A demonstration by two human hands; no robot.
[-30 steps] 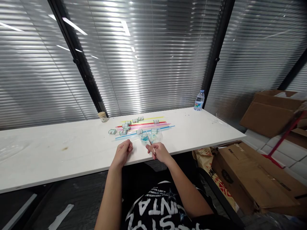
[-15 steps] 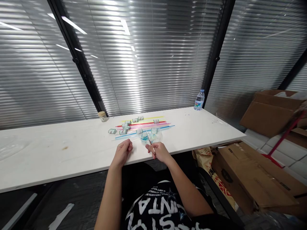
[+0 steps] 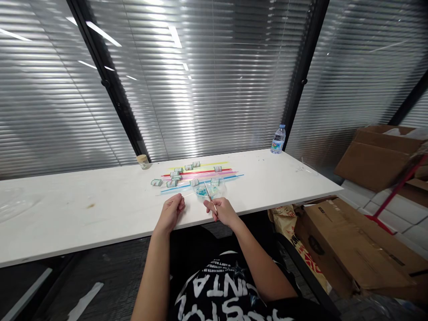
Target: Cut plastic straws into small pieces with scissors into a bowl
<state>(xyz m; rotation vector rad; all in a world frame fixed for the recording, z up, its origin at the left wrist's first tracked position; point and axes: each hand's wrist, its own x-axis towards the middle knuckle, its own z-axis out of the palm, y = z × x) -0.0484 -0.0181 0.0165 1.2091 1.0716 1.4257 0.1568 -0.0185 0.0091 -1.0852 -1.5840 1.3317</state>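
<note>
Closed near the table's front edge, my left hand [image 3: 173, 209] pinches a thin pale straw [image 3: 189, 195] that points right toward a clear plastic bowl [image 3: 221, 191]. Small blue pieces [image 3: 201, 191] lie in the bowl. My right hand [image 3: 221, 209] grips a pair of scissors [image 3: 210, 196], with the blades pointing up and away over the bowl. Just behind, long straws lie across the table: a blue straw [image 3: 234, 177], a red straw [image 3: 203, 172], pink ones [image 3: 230, 173] and a yellow straw [image 3: 217, 163]. Several small green-and-white wrapped rolls [image 3: 156, 183] are scattered among them.
On the white table [image 3: 110, 200] stand a small lidded jar [image 3: 142, 162] at the back left and a water bottle [image 3: 277, 140] at the back right. Crumpled clear plastic [image 3: 15, 205] lies far left. Cardboard boxes [image 3: 354, 240] sit on the floor to the right.
</note>
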